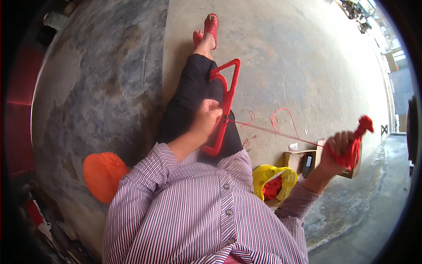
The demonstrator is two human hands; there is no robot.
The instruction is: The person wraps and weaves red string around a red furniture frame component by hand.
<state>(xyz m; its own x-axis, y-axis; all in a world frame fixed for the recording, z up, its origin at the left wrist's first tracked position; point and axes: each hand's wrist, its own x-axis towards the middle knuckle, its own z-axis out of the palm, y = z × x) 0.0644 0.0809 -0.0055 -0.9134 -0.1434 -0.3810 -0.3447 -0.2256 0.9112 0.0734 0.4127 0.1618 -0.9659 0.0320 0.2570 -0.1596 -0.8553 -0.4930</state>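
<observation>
My left hand (207,118) is closed on the near side of a red plastic frame (227,100), which has small teeth along its long edge and leans over my lap. From a small dark spot at the frame's edge, a thin red cord (272,131) runs taut to the right. It ends at my right hand (336,154), raised out to the side. Those fingers are wrapped round a bundle of red cord (353,149), whose knotted end sticks up above the fist.
Low on my right stands a yellow plastic bag (259,176) with red material inside. Beside it is an open cardboard box (292,159). An orange rounded thing (104,176) sits on my left. Loose red cord (285,111) lies curled on the concrete floor (307,66).
</observation>
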